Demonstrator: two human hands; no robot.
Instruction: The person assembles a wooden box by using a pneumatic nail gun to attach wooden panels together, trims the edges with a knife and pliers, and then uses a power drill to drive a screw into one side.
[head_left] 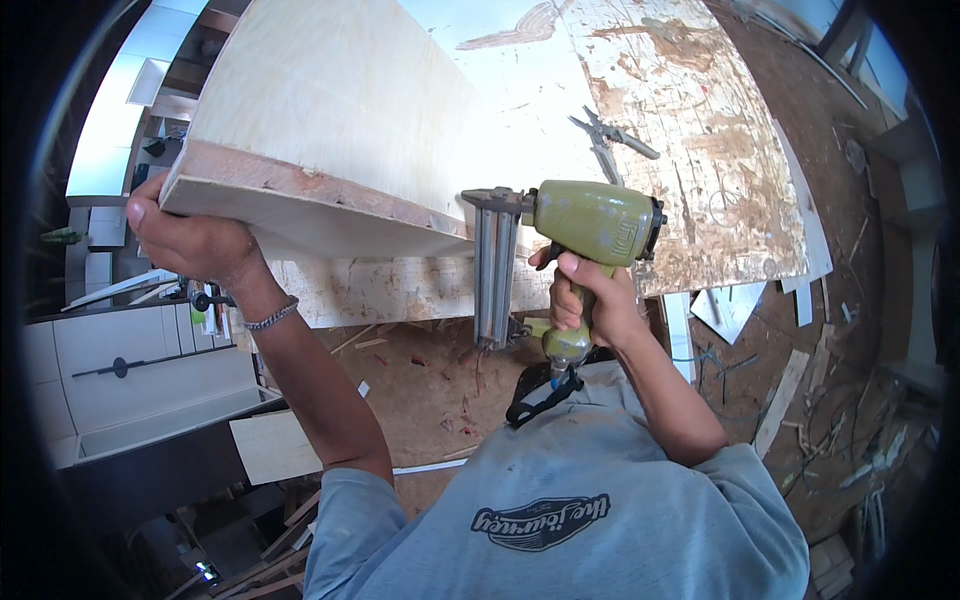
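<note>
My right hand [605, 305] is wrapped round the grip of a green nail gun [585, 215], with a finger at its trigger. The gun's nose points left, at the near end of a plywood box-like piece [330, 90], and its grey magazine hangs down. I cannot tell whether the nose touches the wood. My left hand [205, 240] grips the piece's near left corner, with the fingers partly hidden behind the panel. A narrow wood strip [320, 190] runs along the edge between the two panels.
The piece rests on a paint-stained workbench [700, 160], where pliers [625, 135] lie beyond the gun. White cabinets [150, 370] stand at left. Offcuts [780, 400] and cords are scattered over the brown floor at right. An air fitting [560, 375] hangs below the gun's grip.
</note>
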